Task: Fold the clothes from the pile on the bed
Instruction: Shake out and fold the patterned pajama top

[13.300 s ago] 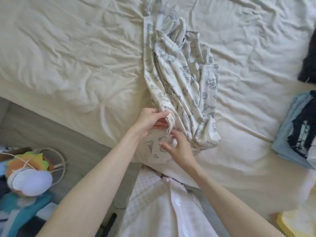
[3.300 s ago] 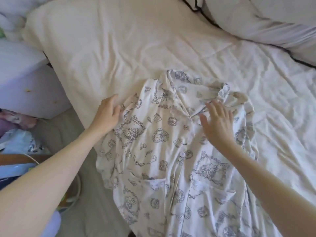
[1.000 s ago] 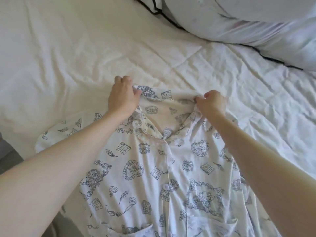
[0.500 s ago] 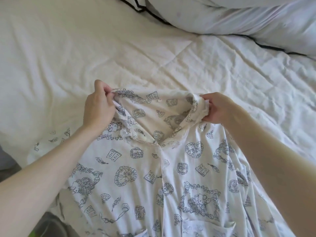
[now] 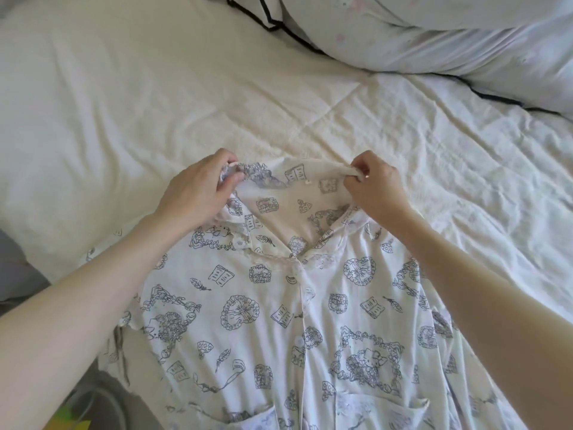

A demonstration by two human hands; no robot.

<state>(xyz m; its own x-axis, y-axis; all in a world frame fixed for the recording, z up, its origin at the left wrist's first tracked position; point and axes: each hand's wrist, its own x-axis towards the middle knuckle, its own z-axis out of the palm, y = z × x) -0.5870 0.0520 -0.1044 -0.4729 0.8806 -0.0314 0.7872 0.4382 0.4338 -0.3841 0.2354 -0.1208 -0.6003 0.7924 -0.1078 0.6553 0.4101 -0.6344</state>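
We see two hands at the top of a shirt (image 5: 297,305) that lies front side up on the bed (image 5: 124,103). The left hand (image 5: 198,187) has its fingers curled in tight, and its thumb and fingers pinch the left end of the collar (image 5: 294,169). The right hand (image 5: 376,184) does the same on the other end, with the fingers bent close and a small fold of cloth squeezed between them. Between the two hands the back of the collar is pulled into a line and lifted a little off the sheet.

The shirt is white with gray drawings on it (books, feathers, frilly hearts and a little cat). A row of buttons (image 5: 298,340) runs down its middle, and two pockets (image 5: 381,411) sit near the bottom edge of the view. The lower part of the shirt hangs over the side of the bed toward us.

Both arms reach over the shirt and hide parts of its sleeves. A big pale pillow (image 5: 434,32) with a dark edge lies at the top right, well away from the hands. A bit of gray floor (image 5: 18,274) shows at the left.
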